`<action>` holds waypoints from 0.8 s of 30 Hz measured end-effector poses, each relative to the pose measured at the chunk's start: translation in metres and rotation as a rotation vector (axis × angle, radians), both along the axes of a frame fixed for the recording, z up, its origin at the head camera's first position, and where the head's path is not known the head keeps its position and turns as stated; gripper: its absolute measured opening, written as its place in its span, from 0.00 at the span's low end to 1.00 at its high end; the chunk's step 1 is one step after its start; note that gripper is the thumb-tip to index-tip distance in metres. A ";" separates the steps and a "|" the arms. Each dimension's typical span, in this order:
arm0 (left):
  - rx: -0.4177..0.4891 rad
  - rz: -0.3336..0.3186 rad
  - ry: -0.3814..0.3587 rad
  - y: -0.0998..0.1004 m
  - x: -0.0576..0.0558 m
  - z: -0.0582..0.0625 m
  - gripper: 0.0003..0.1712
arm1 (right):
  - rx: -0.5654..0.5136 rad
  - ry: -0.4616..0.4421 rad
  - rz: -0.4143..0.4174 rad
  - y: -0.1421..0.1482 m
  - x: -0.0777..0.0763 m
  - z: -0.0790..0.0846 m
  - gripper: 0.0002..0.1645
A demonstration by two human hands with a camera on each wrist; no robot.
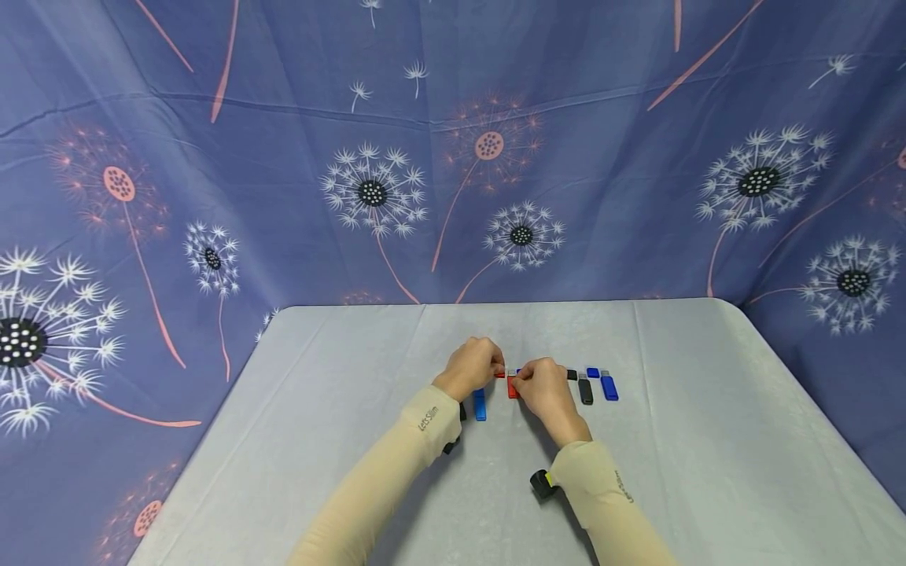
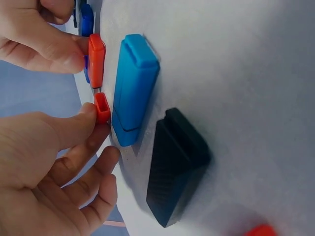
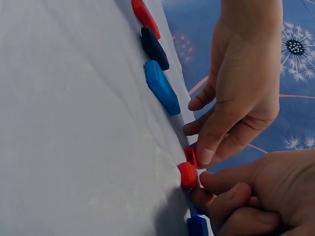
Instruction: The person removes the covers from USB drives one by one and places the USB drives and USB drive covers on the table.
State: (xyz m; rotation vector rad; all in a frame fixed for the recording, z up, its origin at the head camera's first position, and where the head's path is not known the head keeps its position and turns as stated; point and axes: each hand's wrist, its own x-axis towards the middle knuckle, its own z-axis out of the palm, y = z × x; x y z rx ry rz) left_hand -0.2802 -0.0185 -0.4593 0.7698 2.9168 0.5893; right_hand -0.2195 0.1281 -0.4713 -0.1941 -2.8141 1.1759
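Observation:
My left hand (image 1: 473, 368) pinches a small red cap (image 2: 102, 108) between thumb and forefinger, its hollow end visible in the left wrist view. Directly beside it, my right hand (image 1: 546, 389) holds the body of a red USB stick (image 1: 513, 387) at its side. The stick's metal plug (image 2: 96, 90) shows between the red body and the cap. Nearest my left hand on the table lie a light blue USB stick (image 2: 135, 88) with its cap on and a black one (image 2: 177, 164). Part of another red stick (image 3: 146, 18) appears beyond them in the right wrist view.
Right of my hands lie an uncapped black USB stick (image 1: 585, 390) and an uncapped blue one (image 1: 609, 387). A black cap (image 1: 572, 375) and a blue cap (image 1: 593, 372) sit behind them. Pale cloth covers the table (image 1: 708, 440); a patterned blue curtain (image 1: 609, 196) hangs behind.

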 end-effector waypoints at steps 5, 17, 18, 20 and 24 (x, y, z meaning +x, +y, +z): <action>0.024 -0.019 -0.006 -0.006 0.004 0.002 0.09 | 0.004 0.039 -0.002 0.010 0.009 0.009 0.07; -0.067 -0.120 0.178 -0.024 0.032 0.006 0.36 | 0.018 0.174 0.090 0.055 0.047 0.024 0.16; -0.069 -0.111 0.189 -0.026 0.037 0.007 0.37 | 0.025 0.180 0.103 0.056 0.052 0.024 0.16; -0.067 -0.086 0.204 -0.031 0.048 0.006 0.39 | 0.038 0.193 0.135 0.057 0.060 0.026 0.17; -0.060 -0.027 0.201 -0.042 0.069 0.007 0.43 | 0.055 0.227 0.209 0.056 0.075 0.029 0.22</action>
